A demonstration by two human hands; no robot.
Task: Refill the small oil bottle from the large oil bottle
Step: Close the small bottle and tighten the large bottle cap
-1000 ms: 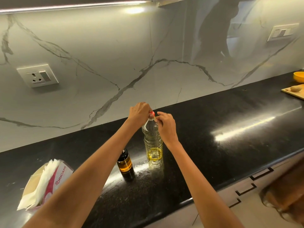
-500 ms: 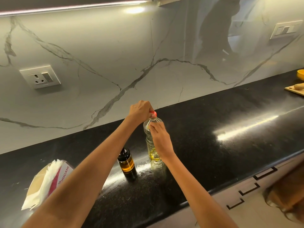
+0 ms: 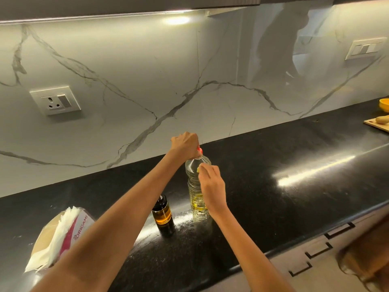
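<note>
- A glossy black stone bench point(image 3: 273, 207) is backed by a grey-veined white marble wall point(image 3: 147, 81).
- The large clear plastic oil bottle's red cap point(image 3: 199, 150) is gripped by the left hand point(image 3: 185, 145).
- The bottle's shoulder is touched by the right hand point(image 3: 211, 186), fingers loosely curled.

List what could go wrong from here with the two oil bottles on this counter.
1. The left hand grips the red cap of the large oil bottle, while the right hand sits at its shoulder; a hard twist might tip the tall bottle.
2. The small oil bottle stands close beside it, under the left forearm, and could get knocked over.
3. Its neck looks narrow, so pouring may spill onto the black counter.
</note>
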